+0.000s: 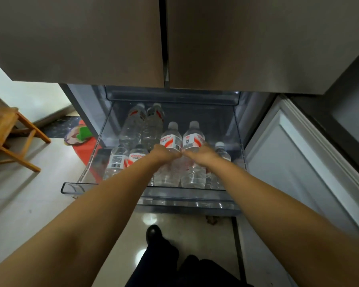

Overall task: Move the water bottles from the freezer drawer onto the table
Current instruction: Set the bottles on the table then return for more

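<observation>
Freezer drawer [71, 188], centre frame, seven-odd bottles unmoved: your left grip [164, 155] and right grip [203, 155] each curl round an upright bottle; none visibly delivered.

home kitchen | fridge [216, 42] | freezer drawer [174, 195] | wooden chair [6, 129]

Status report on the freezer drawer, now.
Left hand grips one upright water bottle, right hand grips its neighbour. Both still in the freezer drawer. Five more bottles around them; nothing blocking the lift.
</observation>
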`<control>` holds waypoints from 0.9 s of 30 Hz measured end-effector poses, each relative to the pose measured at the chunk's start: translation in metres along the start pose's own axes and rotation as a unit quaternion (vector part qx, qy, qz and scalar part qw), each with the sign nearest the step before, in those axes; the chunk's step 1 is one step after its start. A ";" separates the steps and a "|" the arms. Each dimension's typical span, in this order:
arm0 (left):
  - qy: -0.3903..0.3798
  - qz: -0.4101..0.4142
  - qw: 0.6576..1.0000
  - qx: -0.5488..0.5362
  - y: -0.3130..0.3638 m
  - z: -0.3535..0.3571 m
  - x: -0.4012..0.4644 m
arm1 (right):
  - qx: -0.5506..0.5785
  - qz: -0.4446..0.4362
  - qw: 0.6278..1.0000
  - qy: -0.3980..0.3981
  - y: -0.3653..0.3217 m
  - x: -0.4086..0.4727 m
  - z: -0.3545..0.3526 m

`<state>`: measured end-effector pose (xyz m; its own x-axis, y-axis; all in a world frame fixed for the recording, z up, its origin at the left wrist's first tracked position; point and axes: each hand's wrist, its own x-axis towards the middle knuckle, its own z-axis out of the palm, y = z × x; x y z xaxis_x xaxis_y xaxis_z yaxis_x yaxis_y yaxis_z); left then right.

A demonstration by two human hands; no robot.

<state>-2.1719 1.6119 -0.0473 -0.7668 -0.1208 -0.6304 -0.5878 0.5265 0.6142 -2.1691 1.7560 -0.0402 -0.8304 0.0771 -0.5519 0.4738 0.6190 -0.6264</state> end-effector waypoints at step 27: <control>-0.609 0.067 0.780 -0.130 0.045 -0.019 -0.034 | 0.632 -0.060 0.771 0.049 0.044 -0.154 -0.009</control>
<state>-2.1774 1.6241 0.0107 -0.1050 0.8928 -0.4381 -0.6768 0.2587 0.6893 -2.0237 1.7786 0.0225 -0.8789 0.1758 -0.4434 0.2479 -0.6259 -0.7395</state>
